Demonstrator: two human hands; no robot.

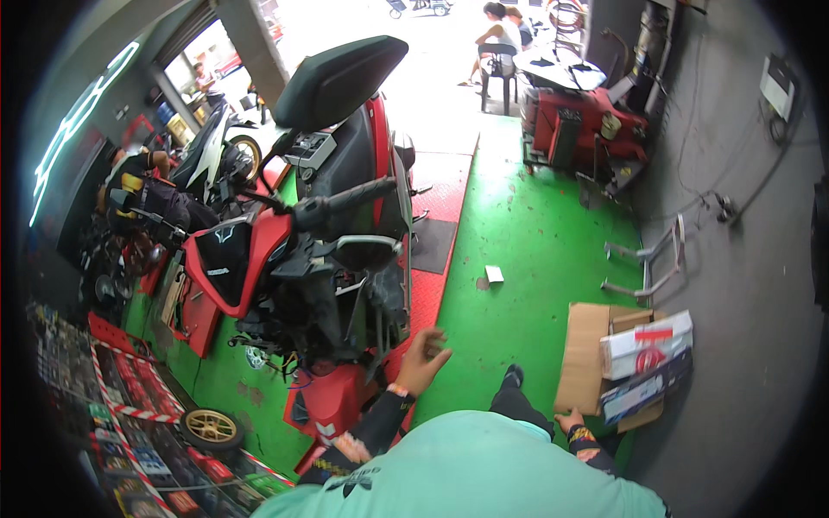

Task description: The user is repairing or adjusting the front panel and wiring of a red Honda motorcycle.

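My left hand (pixel 423 359) is raised beside the front of a partly stripped red and black scooter (pixel 323 302). Its fingers are loosely bent and apart, with nothing in them. The scooter's front panels are off, leaving wiring and dark frame parts bare below the handlebar (pixel 350 200). Low on my right side, my right hand (pixel 570 420) is at the lower edge of an opened cardboard box (pixel 580 358). Its fingers look apart; whether they touch the cardboard I cannot tell. A white and red carton (pixel 643 345) and a dark blue box (pixel 648 388) lie on the cardboard.
The scooter stands on a red lift platform (pixel 429 298). A grey metal stand (pixel 652 259) is by the right wall, beyond the boxes. A white paper (pixel 494 274) lies on the green floor. A gold-rimmed wheel (pixel 211 428) and packed racks are at left. Another person (pixel 164 194) works further back.
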